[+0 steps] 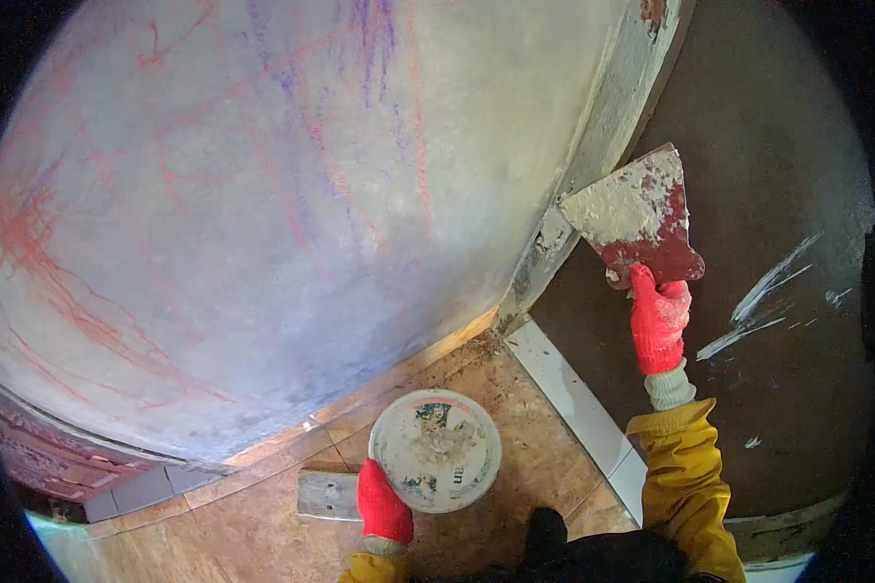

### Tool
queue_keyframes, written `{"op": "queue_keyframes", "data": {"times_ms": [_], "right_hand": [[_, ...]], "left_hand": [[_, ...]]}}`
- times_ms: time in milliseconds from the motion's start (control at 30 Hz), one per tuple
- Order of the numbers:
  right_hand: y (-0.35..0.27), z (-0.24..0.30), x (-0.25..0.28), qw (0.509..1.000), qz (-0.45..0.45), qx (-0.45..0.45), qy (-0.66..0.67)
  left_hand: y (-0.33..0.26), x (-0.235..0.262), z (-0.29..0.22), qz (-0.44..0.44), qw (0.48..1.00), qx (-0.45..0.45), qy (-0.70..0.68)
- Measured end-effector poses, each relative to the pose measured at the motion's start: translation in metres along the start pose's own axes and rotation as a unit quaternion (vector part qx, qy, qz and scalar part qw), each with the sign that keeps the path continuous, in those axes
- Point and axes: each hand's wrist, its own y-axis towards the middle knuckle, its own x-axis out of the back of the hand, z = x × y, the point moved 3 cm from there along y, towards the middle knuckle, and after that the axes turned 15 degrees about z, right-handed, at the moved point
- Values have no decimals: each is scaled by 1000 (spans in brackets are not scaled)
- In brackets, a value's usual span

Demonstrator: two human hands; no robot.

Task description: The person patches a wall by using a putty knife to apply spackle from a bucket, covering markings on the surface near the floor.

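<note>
Tiled brown floor [262, 525] below, wall corner ahead. Nearest, left hand [384, 505] in red glove closed on rim of white putty tub [437, 449], partly emptied. Farther, right hand [659, 321] gripping handle of red putty knife [642, 219], blade loaded, at corner edge [593, 146]. Pale scribbled wall [262, 194] apparently skimmed; dark wall [768, 194] barely streaked, mostly left.

Home under repair, scribbled wall [262, 194], tiled floor [515, 476], putty
</note>
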Motion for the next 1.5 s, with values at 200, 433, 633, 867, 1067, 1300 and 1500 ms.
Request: {"op": "queue_keyframes", "data": {"times_ms": [200,433,633,867,1067,1300,1500], "right_hand": [[3,17,-11,999,1,39,-10],[-3,54,-21,983,-14,158,-91],[-8,58,-19,996,27,74,-45],[-10,58,-17,997,59,-15,-47],[5,44,-18,997,71,-5,-34],[5,53,-34,996,51,70,-7],[-2,60,-28,998,64,11,-14]], "left_hand": [[7,1,-1,11,998,20,-55],[4,12,-33,24,995,-66,69],[7,6,-19,23,999,-38,-22],[10,8,-16,84,996,-8,-41],[12,3,-10,65,996,-48,-27],[10,-7,7,55,980,-18,-188],[5,6,-14,102,994,-16,39]]}}
